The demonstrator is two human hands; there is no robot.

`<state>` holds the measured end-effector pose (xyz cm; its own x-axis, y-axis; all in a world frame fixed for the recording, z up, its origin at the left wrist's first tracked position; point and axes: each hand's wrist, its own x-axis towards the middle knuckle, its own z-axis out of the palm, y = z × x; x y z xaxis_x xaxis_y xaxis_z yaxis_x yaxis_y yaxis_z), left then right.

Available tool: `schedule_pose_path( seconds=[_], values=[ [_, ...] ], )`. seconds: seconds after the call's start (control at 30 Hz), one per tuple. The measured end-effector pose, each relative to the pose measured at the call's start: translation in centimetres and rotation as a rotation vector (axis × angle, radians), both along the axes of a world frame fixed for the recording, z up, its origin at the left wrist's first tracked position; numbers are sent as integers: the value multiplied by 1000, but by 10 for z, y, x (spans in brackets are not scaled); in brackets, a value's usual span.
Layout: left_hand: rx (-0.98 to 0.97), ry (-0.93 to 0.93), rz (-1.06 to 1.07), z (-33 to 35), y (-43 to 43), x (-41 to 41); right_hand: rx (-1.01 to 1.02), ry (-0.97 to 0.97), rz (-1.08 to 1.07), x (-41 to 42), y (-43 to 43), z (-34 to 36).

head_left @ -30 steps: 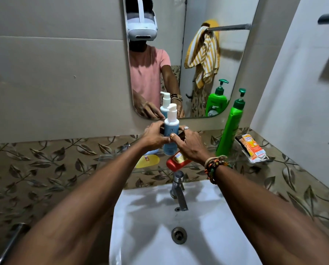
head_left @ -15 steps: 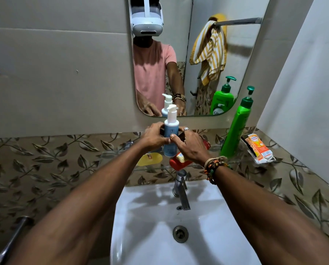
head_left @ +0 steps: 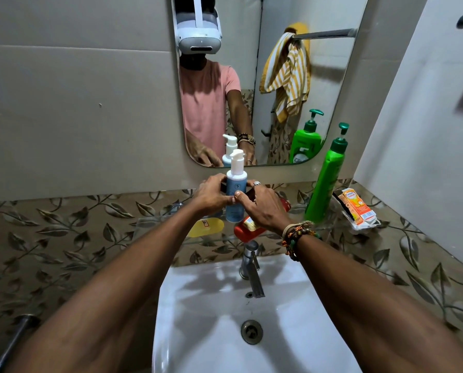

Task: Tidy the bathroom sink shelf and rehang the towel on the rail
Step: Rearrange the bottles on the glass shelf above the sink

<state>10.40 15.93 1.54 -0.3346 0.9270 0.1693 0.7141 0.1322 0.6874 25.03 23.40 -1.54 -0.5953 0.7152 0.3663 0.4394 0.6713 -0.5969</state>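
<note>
Gripping the bottle (head_left: 235, 195) from both sides: left hand (head_left: 211, 193) curled round its left flank, right hand (head_left: 262, 208) wrapped on the right with thumb laid across the label. Held upright at the middle of the shelf (head_left: 155, 224), in front of the mirror (head_left: 332, 76); cannot tell whether standing on the glass or just above it. Probably light and stiff: smooth plastic body, likely slippery when wet, narrow base under a tall pump, so apt to tip. Best taken round the middle of the body, as here, never by the pump head, liable to sink or pull loose. Worth minding the red bottle (head_left: 247, 227) lying on its side partly under the right hand, easily nudged off the edge. Well apart from the green bottle (head_left: 325, 179) standing to the right. Seen only in the mirror: towel (head_left: 286, 74) bunched at one end of the rail (head_left: 324, 33), soft and limp, likely to slide off; best lifted by a top edge with both hands and spread flat along it.
</note>
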Motion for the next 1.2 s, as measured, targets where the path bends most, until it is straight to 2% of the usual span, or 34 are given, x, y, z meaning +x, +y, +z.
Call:
schedule_pose_path(
  seconds=[0.4, 0.87, 1.2],
  values=[
    [5, -53, -14, -2, -2, 5, -5, -19, -22, 3, 2, -6],
    [-2, -17, -11, -5, 6, 19, -16, -21, -56, 19, 3, -7],
    [-77, 18, 27, -1, -1, 17, 29, -39, -45, 16, 1, -5]
  ],
)
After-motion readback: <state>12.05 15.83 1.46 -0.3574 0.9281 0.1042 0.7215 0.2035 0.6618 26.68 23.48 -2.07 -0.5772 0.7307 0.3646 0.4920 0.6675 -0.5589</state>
